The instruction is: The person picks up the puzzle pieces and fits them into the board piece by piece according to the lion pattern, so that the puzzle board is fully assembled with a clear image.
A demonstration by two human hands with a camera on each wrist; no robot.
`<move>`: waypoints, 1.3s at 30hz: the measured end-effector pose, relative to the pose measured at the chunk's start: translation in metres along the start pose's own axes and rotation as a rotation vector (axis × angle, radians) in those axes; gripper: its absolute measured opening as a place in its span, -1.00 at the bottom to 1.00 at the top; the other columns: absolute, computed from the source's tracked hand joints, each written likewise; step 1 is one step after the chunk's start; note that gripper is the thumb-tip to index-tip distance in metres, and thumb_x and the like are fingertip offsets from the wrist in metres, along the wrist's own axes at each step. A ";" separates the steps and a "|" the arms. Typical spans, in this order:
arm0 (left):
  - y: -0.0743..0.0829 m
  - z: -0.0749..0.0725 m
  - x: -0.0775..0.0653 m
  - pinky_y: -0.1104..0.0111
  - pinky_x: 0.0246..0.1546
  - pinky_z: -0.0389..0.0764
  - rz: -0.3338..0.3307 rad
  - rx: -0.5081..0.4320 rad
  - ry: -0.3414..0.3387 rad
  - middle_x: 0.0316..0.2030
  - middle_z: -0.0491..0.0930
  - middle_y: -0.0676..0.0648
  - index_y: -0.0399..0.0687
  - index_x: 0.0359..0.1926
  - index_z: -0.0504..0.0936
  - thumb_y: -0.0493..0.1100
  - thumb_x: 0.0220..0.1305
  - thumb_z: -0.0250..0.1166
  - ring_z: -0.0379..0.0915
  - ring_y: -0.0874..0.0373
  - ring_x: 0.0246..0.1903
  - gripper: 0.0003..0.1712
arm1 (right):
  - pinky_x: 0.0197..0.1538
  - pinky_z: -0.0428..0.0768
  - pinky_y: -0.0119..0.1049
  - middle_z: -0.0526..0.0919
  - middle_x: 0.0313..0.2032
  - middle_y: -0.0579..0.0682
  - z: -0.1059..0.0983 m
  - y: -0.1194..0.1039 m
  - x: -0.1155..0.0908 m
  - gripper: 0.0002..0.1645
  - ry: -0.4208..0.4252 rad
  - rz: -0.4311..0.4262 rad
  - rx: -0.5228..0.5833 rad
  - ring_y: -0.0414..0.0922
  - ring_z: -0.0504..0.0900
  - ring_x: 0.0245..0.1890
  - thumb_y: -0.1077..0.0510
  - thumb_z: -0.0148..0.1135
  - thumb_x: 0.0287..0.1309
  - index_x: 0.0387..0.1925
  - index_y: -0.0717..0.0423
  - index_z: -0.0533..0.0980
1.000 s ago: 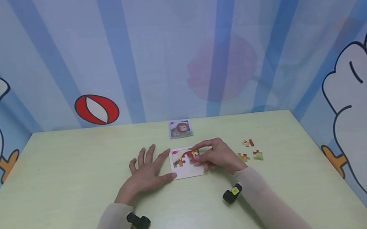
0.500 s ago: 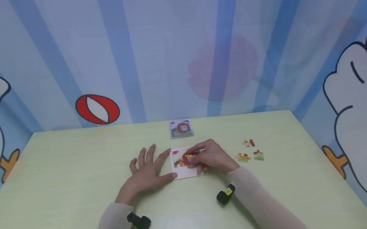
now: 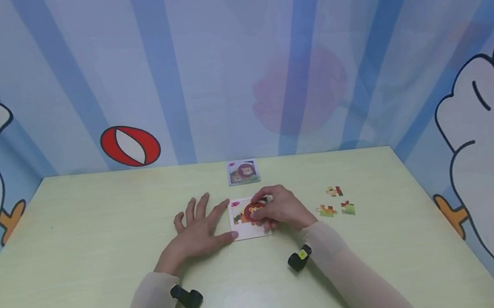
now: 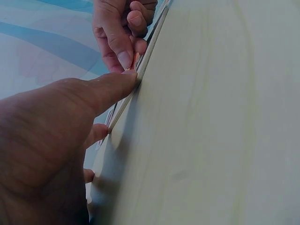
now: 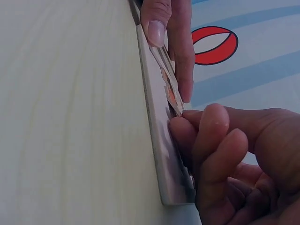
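Observation:
A small white puzzle board lies on the table with part of a lion picture filled in along its upper half. My left hand is spread at its left side, thumb and index fingertip touching the edge. Over the board's right half, my right hand pinches a puzzle piece between thumb and fingers, down at the picture. The fingers hide much of the piece and the board's right side. In the right wrist view the board appears almost edge-on, with my left thumb on its far end.
Three loose puzzle pieces lie right of the board: an upper one, a lower left one and a green one. Behind the board is a lion picture card. A striped blue backdrop stands at the table's far edge.
My right hand has moved slightly left across the board with the puzzle piece, and more of the lion's face shows beside its fingers. My left hand has stayed in place.

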State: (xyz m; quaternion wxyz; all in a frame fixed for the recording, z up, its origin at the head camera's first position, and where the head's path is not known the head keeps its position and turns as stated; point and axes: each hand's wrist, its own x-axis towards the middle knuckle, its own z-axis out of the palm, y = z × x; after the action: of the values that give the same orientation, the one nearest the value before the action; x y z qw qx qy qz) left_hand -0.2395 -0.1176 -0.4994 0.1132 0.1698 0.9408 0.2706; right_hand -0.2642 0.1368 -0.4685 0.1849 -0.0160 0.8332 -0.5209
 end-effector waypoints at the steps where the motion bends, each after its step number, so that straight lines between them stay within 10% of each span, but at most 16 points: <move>1: 0.000 0.000 0.000 -0.47 0.52 -0.41 0.000 0.000 0.001 0.77 -0.33 -0.24 0.31 0.73 0.11 0.39 0.39 0.28 -0.60 -0.38 0.71 0.02 | -0.58 0.54 -0.40 0.73 -0.55 0.00 0.000 0.000 0.000 -0.60 0.003 0.007 -0.005 -0.23 0.56 -0.73 0.23 0.53 0.23 0.10 0.08 0.66; 18: 0.003 0.000 0.000 -0.48 0.53 -0.40 -0.015 0.010 0.005 0.76 -0.30 -0.25 0.27 0.72 0.12 0.34 0.38 0.31 -0.57 -0.39 0.71 0.03 | -0.51 0.56 -0.37 0.74 -0.50 0.00 -0.008 0.010 -0.003 -0.65 -0.022 -0.014 0.057 -0.20 0.60 -0.67 0.19 0.41 0.37 0.14 0.09 0.62; 39: 0.000 0.001 0.002 -0.46 0.53 -0.40 -0.007 0.009 0.004 0.76 -0.31 -0.24 0.29 0.73 0.10 0.34 0.38 0.31 -0.57 -0.40 0.71 0.03 | -0.35 0.56 -0.30 0.82 -0.16 0.13 -0.072 0.024 -0.018 -0.57 0.113 0.012 0.022 -0.15 0.65 -0.48 0.10 0.32 0.46 0.24 0.20 0.64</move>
State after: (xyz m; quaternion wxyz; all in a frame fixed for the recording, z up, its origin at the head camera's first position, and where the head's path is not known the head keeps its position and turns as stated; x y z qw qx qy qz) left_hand -0.2406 -0.1160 -0.5004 0.1115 0.1665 0.9429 0.2661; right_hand -0.2667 0.2136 -0.4562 0.1411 0.0205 0.8365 -0.5291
